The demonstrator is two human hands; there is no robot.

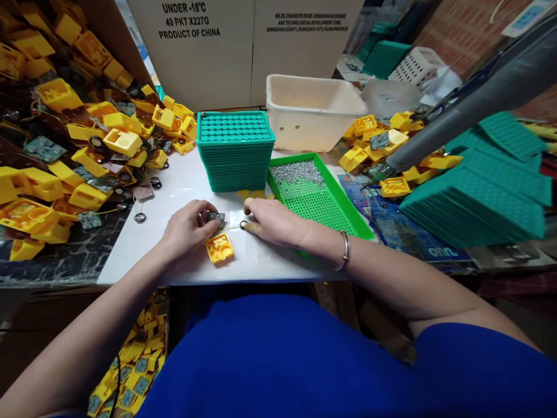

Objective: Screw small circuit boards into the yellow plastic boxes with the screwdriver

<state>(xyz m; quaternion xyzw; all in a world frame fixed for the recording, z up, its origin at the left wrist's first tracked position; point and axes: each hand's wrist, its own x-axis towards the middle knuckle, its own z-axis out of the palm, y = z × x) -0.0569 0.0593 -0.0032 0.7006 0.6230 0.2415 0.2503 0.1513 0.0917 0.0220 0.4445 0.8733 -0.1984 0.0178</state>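
Note:
My left hand [191, 223] pinches a small circuit board [216, 218] over the white work surface [183, 180]. Thin wires run from the board across to a small round speaker [243, 224], which the fingers of my right hand [272, 220] hold. Just below the board lies an open yellow plastic housing [220, 248], its hollow side up, with a round recess inside. It sits apart from both hands. Behind the hands, some flat yellow pieces [252, 194] rest at the foot of a stack of teal trays [237, 157].
A green perforated tray [322, 209] with many small metal screws [298, 173] is right of the stack. Behind it stands a translucent bin [311, 113]. Yellow housings [124, 141] heap up on the left. A grey pole [470, 98] slants in from the right, near more teal trays [478, 186].

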